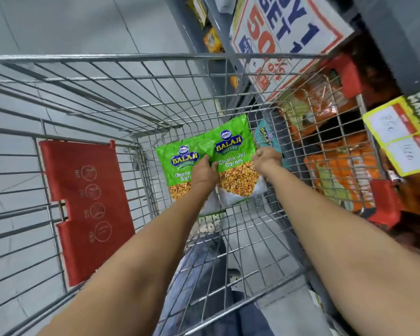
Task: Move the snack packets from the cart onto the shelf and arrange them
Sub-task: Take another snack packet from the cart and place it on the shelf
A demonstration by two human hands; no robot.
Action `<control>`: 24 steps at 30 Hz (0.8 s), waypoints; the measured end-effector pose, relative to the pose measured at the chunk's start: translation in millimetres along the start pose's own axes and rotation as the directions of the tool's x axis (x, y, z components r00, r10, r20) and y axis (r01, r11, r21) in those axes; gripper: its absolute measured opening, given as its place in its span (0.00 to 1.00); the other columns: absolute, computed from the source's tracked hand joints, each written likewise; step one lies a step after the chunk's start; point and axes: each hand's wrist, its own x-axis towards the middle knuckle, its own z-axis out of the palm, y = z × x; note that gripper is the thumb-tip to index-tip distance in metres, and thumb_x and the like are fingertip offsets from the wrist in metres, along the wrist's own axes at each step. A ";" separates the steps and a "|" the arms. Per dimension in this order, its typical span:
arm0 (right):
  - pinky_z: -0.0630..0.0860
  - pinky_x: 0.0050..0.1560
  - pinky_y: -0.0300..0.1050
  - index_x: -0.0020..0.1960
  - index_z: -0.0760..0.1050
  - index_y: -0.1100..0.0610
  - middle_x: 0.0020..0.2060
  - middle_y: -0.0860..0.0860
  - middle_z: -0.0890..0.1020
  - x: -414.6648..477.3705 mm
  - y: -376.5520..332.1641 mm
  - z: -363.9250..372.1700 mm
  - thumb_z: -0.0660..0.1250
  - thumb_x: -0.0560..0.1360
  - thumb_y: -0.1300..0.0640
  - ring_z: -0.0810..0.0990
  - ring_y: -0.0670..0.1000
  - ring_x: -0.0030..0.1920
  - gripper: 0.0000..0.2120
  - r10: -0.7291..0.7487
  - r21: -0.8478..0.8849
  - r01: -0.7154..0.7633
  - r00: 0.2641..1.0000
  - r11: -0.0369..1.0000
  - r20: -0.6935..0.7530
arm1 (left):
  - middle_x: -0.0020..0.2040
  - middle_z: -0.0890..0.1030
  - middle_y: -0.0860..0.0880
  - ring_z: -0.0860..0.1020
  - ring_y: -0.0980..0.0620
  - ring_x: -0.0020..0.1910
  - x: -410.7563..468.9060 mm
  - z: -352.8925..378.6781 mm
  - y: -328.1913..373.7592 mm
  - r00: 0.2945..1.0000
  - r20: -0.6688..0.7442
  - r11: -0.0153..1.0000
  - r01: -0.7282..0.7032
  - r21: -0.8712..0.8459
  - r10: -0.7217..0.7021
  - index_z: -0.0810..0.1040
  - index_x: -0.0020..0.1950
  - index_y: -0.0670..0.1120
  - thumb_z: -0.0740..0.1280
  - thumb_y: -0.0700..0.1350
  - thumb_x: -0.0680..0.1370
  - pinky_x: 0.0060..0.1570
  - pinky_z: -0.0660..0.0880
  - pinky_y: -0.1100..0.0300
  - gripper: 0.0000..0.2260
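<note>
Two green snack packets, low inside the wire cart (107,76), side by side and overlapping. The right green packet (235,151) lies partly over the left green packet (177,163); both show a yellow snack picture in the lower half and face up toward the camera.

Left hand (205,172): set on the seam where the two packets overlap, fingers curled onto the packet faces. Whether it is pinching one packet or both cannot be told.

Right hand (267,161): at the right edge of the right green packet, fingers folded closed around that edge.

One teal packet (264,135), partly hidden, stands just beyond the right hand against the cart's right wall.

Cart interior: the floor of the basket toward the person is bare wire, with open room there and on the left up to the mesh wall. Above the packets the basket is open to the rim. The far rim runs across the top of the view.

One red plastic flap (83,204) hangs on the left part of the cart, printed with four round symbols.

Beside the cart's right wall, the shelf (373,98), holding orange packets (335,166), count unclear. One white promotion sign (281,32) and one yellow price tag (398,139) are on the shelf.
</note>
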 end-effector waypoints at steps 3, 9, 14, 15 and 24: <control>0.69 0.47 0.39 0.30 0.63 0.54 0.46 0.54 0.74 -16.4 2.7 -14.3 0.63 0.77 0.61 0.72 0.51 0.43 0.18 -0.006 0.108 0.005 1.000 0.994 0.004 | 0.58 0.79 0.40 0.77 0.43 0.56 -15.8 -9.6 13.1 1.000 -0.001 0.999 -0.022 -0.035 0.022 0.71 0.64 0.41 0.61 0.45 0.80 0.62 0.74 0.47 0.14; 0.72 0.49 0.42 0.48 0.77 0.60 0.47 0.56 0.80 -77.4 -6.8 -57.3 0.62 0.78 0.60 0.77 0.53 0.48 0.06 -0.097 0.309 0.119 0.992 0.944 -0.086 | 0.57 0.79 0.34 0.77 0.36 0.55 -65.2 -44.9 50.4 0.929 -0.167 0.942 -0.317 0.108 0.331 0.71 0.67 0.40 0.60 0.42 0.80 0.51 0.72 0.50 0.15; 0.70 0.48 0.42 0.54 0.76 0.64 0.52 0.59 0.81 -138.5 -13.6 -107.1 0.63 0.78 0.59 0.79 0.56 0.51 0.10 -0.202 0.374 0.281 0.951 0.884 -0.236 | 0.46 0.82 0.36 0.79 0.38 0.42 -129.3 -75.4 89.0 0.784 -0.304 0.836 -0.540 0.092 0.540 0.76 0.60 0.43 0.58 0.46 0.77 0.43 0.74 0.49 0.15; 0.69 0.47 0.41 0.55 0.77 0.63 0.53 0.59 0.81 -152.6 -11.9 -119.1 0.63 0.77 0.59 0.80 0.57 0.53 0.10 -0.212 0.386 0.314 0.935 0.867 -0.286 | 0.43 0.82 0.38 0.78 0.39 0.39 -145.2 -78.9 97.6 0.757 -0.316 0.808 -0.585 0.061 0.572 0.76 0.58 0.43 0.57 0.47 0.75 0.41 0.75 0.48 0.15; 0.68 0.43 0.42 0.50 0.77 0.64 0.48 0.60 0.83 -268.1 55.1 -229.9 0.63 0.77 0.59 0.80 0.58 0.49 0.08 -0.135 0.490 0.571 0.730 0.659 -0.670 | 0.39 0.77 0.35 0.68 0.49 0.37 -276.7 -51.3 197.9 0.445 -0.344 0.479 -0.878 0.013 0.827 0.74 0.46 0.35 0.56 0.42 0.73 0.39 0.63 0.50 0.12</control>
